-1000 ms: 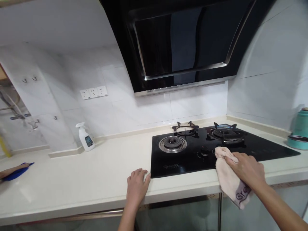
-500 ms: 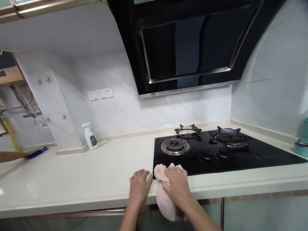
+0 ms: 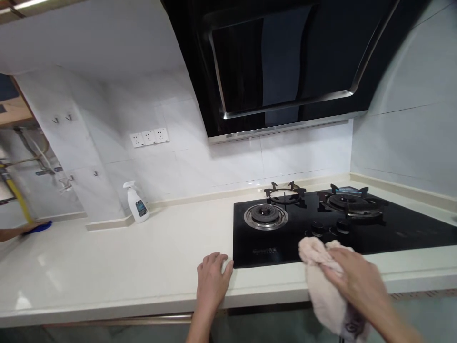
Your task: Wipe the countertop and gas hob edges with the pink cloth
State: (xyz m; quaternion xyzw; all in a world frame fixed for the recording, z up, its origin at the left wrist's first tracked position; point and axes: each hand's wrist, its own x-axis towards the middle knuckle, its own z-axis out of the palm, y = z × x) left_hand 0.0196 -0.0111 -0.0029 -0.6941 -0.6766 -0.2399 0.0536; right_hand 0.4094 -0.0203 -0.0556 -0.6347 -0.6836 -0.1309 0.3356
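Observation:
My right hand (image 3: 357,276) is closed around a pale pink cloth (image 3: 323,281), pressing its bunched top on the front edge of the black gas cooktop (image 3: 278,250). The cloth's lower end hangs over the counter's front edge. My left hand (image 3: 214,281) rests with fingers bent and apart on the white countertop (image 3: 153,257), its thumb by the cooktop's front left corner. The near left burner (image 3: 266,216) has no pan support on it. Two control knobs (image 3: 342,226) stand just behind the cloth.
A white spray bottle (image 3: 137,204) stands by the wall pillar. At far left another person's hand (image 3: 32,226) holds a blue cloth (image 3: 41,227) on the counter. A loose pan support (image 3: 285,194) sits at the cooktop's back. The black range hood (image 3: 278,71) overhangs it.
My right hand has moved the pink cloth rightward along the cooktop's front edge. My left hand stays near the corner. The other person's blue cloth has shifted left.

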